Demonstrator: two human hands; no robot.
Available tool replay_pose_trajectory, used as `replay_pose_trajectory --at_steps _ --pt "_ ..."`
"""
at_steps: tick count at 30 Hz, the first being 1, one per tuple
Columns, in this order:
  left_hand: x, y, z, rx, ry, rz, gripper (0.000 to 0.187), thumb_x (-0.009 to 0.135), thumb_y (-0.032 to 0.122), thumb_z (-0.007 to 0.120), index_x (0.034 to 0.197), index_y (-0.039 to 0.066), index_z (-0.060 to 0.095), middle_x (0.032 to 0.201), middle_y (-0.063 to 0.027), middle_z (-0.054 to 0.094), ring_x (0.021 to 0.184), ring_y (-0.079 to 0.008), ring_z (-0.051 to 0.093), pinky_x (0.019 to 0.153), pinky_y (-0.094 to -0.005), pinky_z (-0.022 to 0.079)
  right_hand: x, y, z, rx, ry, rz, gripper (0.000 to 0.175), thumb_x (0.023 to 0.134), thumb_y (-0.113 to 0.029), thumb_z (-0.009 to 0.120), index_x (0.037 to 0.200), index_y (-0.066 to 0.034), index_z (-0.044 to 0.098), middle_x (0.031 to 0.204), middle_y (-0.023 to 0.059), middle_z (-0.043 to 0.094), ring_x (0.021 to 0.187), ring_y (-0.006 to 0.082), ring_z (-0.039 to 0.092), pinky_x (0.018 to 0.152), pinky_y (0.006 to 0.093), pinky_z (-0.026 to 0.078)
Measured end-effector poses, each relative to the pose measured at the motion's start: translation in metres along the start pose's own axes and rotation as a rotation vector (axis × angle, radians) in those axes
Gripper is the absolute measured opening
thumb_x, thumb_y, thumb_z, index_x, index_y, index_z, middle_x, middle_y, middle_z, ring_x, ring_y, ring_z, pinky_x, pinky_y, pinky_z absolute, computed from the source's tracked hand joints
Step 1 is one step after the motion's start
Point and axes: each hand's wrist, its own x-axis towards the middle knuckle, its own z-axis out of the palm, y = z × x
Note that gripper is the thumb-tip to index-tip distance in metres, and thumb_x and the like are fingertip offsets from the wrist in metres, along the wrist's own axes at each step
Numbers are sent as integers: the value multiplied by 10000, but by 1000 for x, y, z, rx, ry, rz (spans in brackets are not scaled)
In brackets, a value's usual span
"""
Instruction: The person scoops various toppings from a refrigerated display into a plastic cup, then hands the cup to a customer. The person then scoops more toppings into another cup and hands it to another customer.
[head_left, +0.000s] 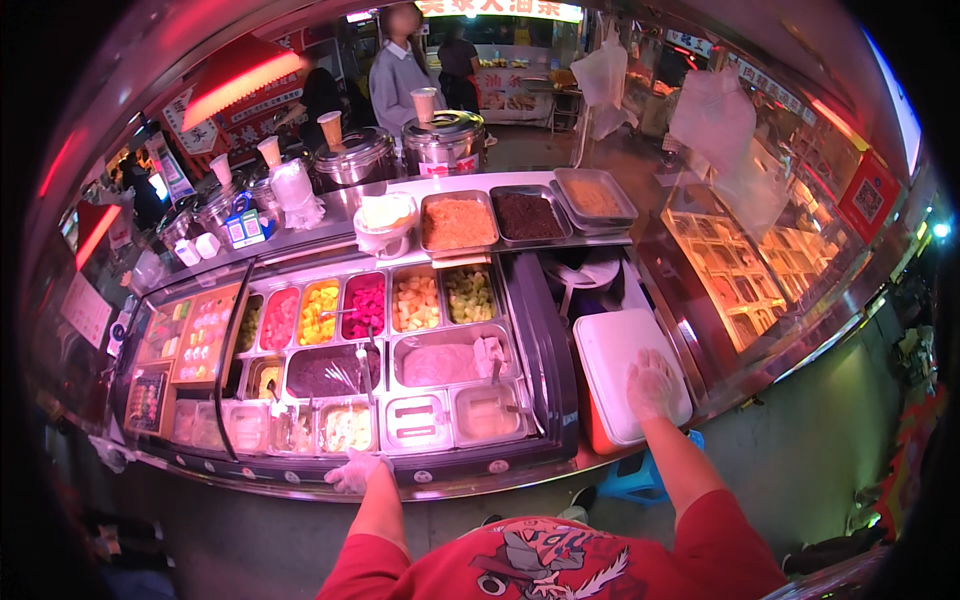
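Observation:
My left hand (358, 474), in a clear plastic glove, rests at the front edge of a refrigerated topping counter (525, 450), with nothing visible in it. My right hand (651, 382), also gloved, lies with fingers spread on the white lid (611, 352) of an orange box at the counter's right end. Metal trays in the counter hold diced pink fruit (364, 306), yellow fruit cubes (319, 311), pale orange cubes (415, 301), green cubes (469, 294), a dark filling (322, 371) and a pale purple paste (439, 365). Utensils stand in several of them.
Behind the trays, a shelf carries a tray of orange crumbs (458, 221), a tray of dark crumbs (529, 215) and a bag-lined bowl (385, 217). Metal pots (444, 139) topped with cups stand beyond. A person (401, 75) is across the counter. A blue stool (637, 480) stands below the box.

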Motion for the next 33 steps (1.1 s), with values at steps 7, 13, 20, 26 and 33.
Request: replay_pose_trajectory --at_steps 7,13,20,26,33 --pt "3 2 3 -32 10 -32 1016 948 512 708 1597 -20 136 1382 -260 449 1211 -396 617 989 -466 561 -2 8 10 -36 38 -11 483 981 -286 588 1374 -5 595 1425 203 581 1380 359 496 1185 491 361" --pt "-8 5 -5 2 6 -36 976 975 473 681 1606 -23 126 1402 -254 429 1208 -401 628 966 -465 582 0 5 2 34 43 -4 440 986 -273 572 1334 -7 618 1405 211 592 1370 369 508 1185 486 369" --pt "16 -3 20 102 -47 -2 947 1016 548 520 1613 -47 90 1483 -346 361 1239 -443 611 1011 -463 567 -2 9 13 13 11 1 437 1010 -251 521 1352 3 621 1422 217 596 1381 370 513 1199 465 365" --pt "35 -58 14 -356 -380 218 897 1042 428 575 1613 -80 104 1485 -371 446 1314 -441 574 1084 -480 505 1 26 16 0 -46 -43 480 1048 -274 485 1385 50 594 1440 268 581 1374 420 517 1208 482 361" --pt "-5 -250 -55 1 -525 411 717 1060 439 509 1521 -98 396 1532 -345 448 1417 -427 483 1200 -448 372 -6 -14 -16 9 39 -273 537 1037 -266 551 1471 48 505 1552 311 437 1363 481 489 1182 511 370"
